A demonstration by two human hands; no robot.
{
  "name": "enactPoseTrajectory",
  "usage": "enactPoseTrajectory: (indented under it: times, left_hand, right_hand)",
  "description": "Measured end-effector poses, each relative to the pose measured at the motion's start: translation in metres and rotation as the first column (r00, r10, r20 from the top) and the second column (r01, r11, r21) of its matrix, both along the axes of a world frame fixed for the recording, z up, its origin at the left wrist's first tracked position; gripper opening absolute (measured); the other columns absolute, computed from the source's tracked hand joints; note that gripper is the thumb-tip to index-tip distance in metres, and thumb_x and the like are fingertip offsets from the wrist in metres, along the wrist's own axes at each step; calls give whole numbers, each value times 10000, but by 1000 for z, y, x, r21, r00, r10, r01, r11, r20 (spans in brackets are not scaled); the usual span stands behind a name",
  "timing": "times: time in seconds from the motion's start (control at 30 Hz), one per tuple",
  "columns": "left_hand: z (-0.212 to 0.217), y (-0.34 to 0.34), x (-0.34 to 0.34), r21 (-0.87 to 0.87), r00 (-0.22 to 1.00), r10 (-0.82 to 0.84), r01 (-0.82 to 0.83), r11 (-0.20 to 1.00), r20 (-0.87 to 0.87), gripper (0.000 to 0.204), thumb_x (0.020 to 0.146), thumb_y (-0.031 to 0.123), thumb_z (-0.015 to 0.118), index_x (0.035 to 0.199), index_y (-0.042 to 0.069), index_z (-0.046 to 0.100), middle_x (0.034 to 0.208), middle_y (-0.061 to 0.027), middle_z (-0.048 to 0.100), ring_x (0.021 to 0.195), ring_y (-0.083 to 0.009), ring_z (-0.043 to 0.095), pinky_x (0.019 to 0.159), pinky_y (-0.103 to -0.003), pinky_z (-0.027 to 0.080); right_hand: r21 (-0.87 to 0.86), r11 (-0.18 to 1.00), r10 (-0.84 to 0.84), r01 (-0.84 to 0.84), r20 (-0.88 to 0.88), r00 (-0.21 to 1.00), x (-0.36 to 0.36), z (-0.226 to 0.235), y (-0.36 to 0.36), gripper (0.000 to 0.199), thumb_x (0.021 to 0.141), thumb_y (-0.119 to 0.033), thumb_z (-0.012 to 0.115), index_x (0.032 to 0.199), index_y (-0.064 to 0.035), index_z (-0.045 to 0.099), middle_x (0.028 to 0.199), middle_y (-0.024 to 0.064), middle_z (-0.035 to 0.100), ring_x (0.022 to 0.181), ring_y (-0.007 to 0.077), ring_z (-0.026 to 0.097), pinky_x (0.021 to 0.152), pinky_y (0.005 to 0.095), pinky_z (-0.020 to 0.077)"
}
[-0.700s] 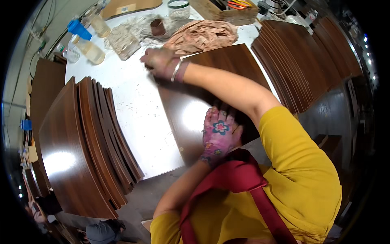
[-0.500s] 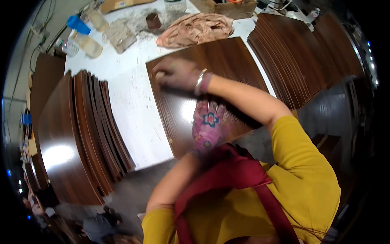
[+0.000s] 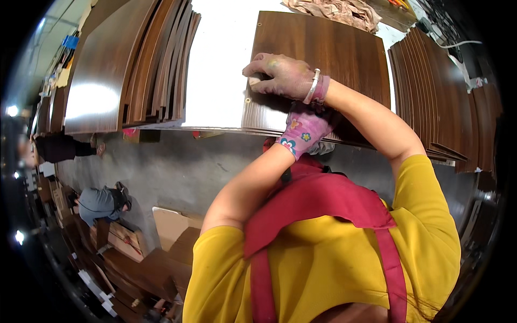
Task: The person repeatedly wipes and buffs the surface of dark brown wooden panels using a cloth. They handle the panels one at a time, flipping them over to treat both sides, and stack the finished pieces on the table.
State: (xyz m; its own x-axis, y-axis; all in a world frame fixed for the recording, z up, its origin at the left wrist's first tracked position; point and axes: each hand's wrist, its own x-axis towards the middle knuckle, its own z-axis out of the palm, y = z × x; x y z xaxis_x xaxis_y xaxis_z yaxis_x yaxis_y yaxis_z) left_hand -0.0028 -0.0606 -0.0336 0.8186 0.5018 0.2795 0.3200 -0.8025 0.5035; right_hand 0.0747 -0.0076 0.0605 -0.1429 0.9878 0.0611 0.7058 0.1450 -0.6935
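Observation:
A dark brown wood-grain panel (image 3: 323, 48) lies flat on the white table, with small round holes along its left edge. My right hand (image 3: 283, 75), in a stained pink glove with a silver bracelet at the wrist, is over the panel's left edge. Its fingers are bent round a small pale bit (image 3: 253, 81) that I cannot make out. My left hand (image 3: 308, 125), in a pink flowered glove, rests by the panel's front edge. Its fingers are hidden beneath my right wrist, which crosses above it.
Brown panels (image 3: 137, 70) stand stacked on the left, and more panels (image 3: 425, 91) lean on the right. A crumpled pinkish cloth (image 3: 339, 12) lies behind the panel. The white table (image 3: 218, 70) shows between them. A crouching person (image 3: 99, 203) is at lower left, near a cardboard box (image 3: 172, 226).
The view has swung, so the table sits higher and more floor shows. My right hand remains by the panel's left edge; my left hand's fingers, visible before, are now covered by the right wrist.

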Motion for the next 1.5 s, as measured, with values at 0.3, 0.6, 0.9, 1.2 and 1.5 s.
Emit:
enactPoseTrajectory:
  times: [0.3,0.6,0.9,1.2,1.5]
  left_hand:
    - [-24,6,8,305,992,-43,78,949,-119,572,915,507,440,1410,223,416,1464,-95,409,1357,-353,348,1137,-497,204]
    - [-7,9,16,152,975,-139,166,974,-176,596,919,453,448,1442,175,389,1517,-131,334,1394,-372,300,1139,-528,195]
    - [-19,6,3,257,990,-132,115,960,51,568,945,476,403,1435,189,392,1514,-139,339,1405,-380,282,1144,-563,163]
    - [-31,8,14,171,989,-101,82,982,106,567,903,514,437,1377,204,474,1476,-136,394,1368,-393,331,1116,-578,203]
    - [-23,8,8,116,989,-121,111,987,86,529,914,484,439,1343,183,507,1438,-142,437,1338,-375,376,1111,-555,229]
  right_hand:
    - [-6,984,176,-178,-124,976,-32,-21,4,375,846,-271,638,1181,-101,637,1146,97,631,1056,281,613,908,373,479]
    - [292,901,242,-322,276,930,-43,-53,38,228,764,-86,606,990,-65,633,948,140,612,824,347,619,715,445,502]
    - [-18,924,383,-383,62,922,-58,-19,18,265,815,-208,634,1052,-95,674,1056,111,638,994,310,627,854,398,498]
    - [167,906,396,-388,-16,918,-53,-33,28,277,779,-102,612,1056,-82,617,982,124,608,867,325,616,717,396,494]
    - [147,917,383,-369,-75,921,-48,-30,24,323,775,-6,601,1091,-71,625,990,109,616,888,282,620,765,376,499]
